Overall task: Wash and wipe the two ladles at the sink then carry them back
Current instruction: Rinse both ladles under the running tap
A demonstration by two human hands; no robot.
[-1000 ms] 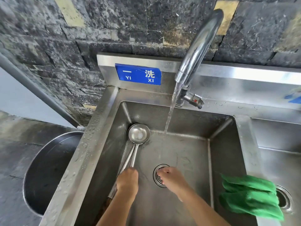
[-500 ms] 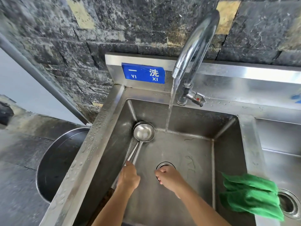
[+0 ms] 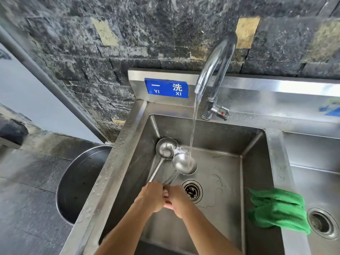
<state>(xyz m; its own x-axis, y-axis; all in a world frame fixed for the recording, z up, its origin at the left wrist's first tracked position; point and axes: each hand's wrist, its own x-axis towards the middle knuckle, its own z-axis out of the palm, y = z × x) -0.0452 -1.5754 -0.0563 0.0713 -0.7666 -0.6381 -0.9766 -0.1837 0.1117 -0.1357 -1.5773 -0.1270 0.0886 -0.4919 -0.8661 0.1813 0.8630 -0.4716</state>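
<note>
Stone wall point(image 3: 147, 34) behind steel sink point(image 3: 114, 172), tap point(image 3: 217, 61) running. Head view: near ladle point(image 3: 184, 163) bowl under stream, far ladle point(image 3: 165, 149) in back-left corner. Left hand point(image 3: 150, 196) clamped on far ladle handle, right hand point(image 3: 177, 202) on near one. Likely trouble: splash off bowl, wet-handle slip, bowls knocking.

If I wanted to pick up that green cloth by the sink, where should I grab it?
Probably pinch the folded green cloth at its bunched top, coming from above: it lies draped over the steel divider between the basins, folds raised and clear.
</note>
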